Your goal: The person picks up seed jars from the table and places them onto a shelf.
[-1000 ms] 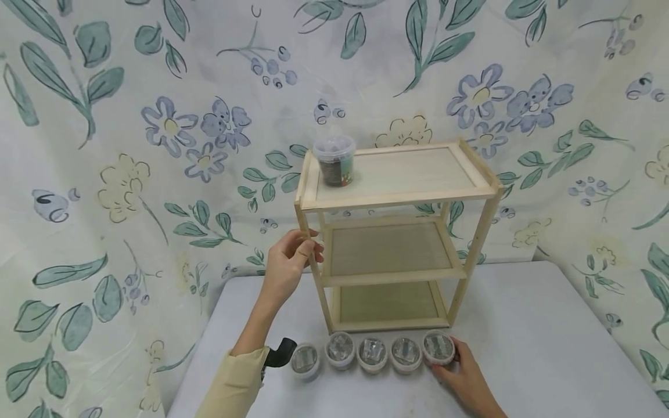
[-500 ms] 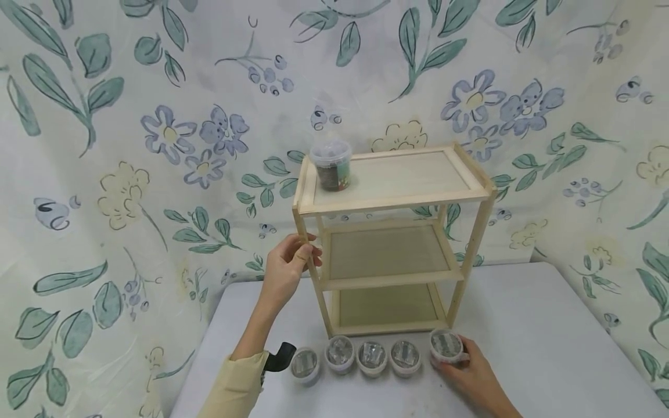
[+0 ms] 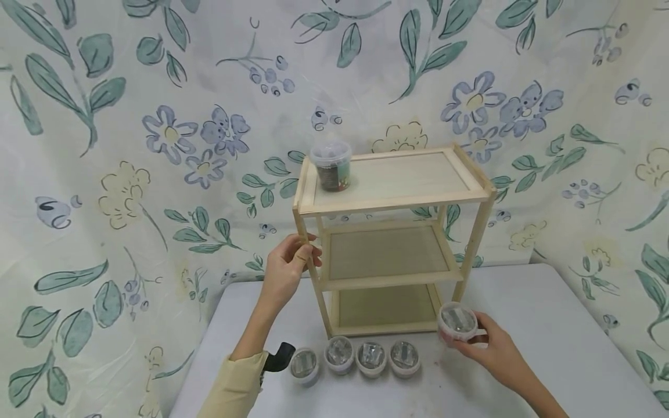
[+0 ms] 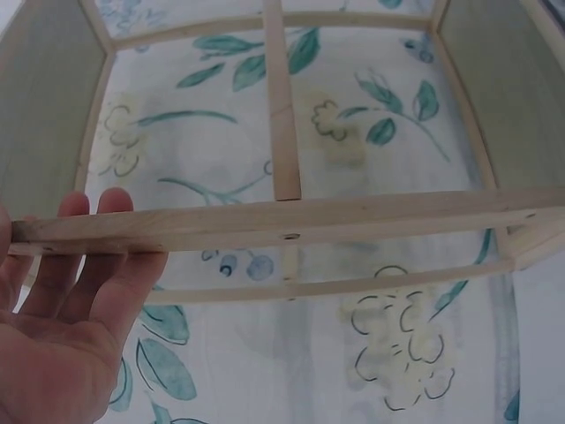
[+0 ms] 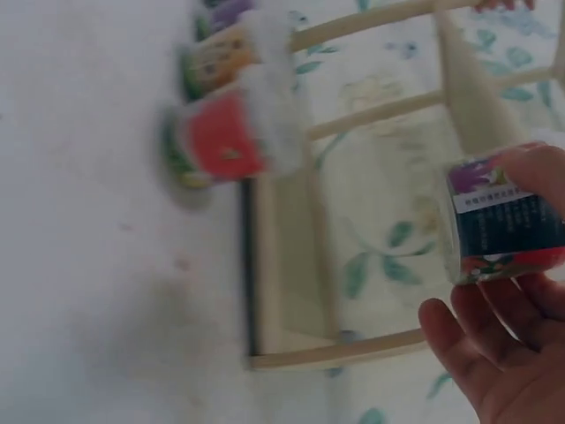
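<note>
My left hand (image 3: pixel 284 264) grips the left front post (image 4: pixel 203 228) of a three-tier wooden shelf (image 3: pixel 389 283), fingers wrapped behind it. The right hand (image 3: pixel 493 348) holds a small plastic tub (image 3: pixel 457 322) with a clear lid, near the foot of the shelf's right front post. In the right wrist view this tub (image 5: pixel 503 216) shows a dark printed label, with the thumb on one side and fingers on the other. Another lidded tub (image 3: pixel 331 168) with dark contents stands on the left end of the top tier.
Several similar tubs (image 3: pixel 371 357) stand in a row on the white table (image 3: pixel 543 313) before the shelf. Their coloured labels (image 5: pixel 221 137) show in the right wrist view. A flower-patterned cloth (image 3: pixel 172 244) hangs behind and at both sides.
The right hand has taken the rightmost tub out of the row, lifting it and moving it right and toward the shelf. The left hand keeps its grip on the post.
</note>
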Available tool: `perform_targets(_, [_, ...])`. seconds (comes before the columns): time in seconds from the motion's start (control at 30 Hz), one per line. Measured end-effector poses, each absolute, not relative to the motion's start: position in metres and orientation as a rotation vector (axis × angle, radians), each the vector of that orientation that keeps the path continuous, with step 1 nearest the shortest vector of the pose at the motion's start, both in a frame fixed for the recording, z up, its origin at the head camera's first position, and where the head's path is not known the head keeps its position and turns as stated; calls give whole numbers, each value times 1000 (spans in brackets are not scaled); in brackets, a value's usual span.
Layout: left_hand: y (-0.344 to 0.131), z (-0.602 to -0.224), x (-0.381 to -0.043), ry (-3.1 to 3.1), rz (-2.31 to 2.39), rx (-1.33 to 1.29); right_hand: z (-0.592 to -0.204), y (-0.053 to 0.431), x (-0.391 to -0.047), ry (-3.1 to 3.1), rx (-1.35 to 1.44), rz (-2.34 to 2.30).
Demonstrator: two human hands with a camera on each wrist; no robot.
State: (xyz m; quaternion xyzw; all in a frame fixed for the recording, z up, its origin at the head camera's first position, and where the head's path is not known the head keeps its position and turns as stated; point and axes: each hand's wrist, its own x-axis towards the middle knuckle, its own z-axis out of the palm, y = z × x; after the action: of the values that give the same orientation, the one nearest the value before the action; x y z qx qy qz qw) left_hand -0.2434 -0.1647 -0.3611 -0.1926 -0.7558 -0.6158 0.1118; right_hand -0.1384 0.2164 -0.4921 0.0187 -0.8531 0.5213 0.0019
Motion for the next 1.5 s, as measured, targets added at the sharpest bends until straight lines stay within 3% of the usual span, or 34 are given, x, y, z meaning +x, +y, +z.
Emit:
perform_targets(0.73, [-167,-362,-243,-2206,-1793,-579,-320,244,-165,-2596,513,1366])
perform_targets(1.13, [-166,-360,-243,-2219,-1806,-568,-249,248,-191,-2661,359,1260])
perform_targets(1.5, [-166,-360,-243,-2210,-1816,-588,-205,243,-233,-2637,380,1266])
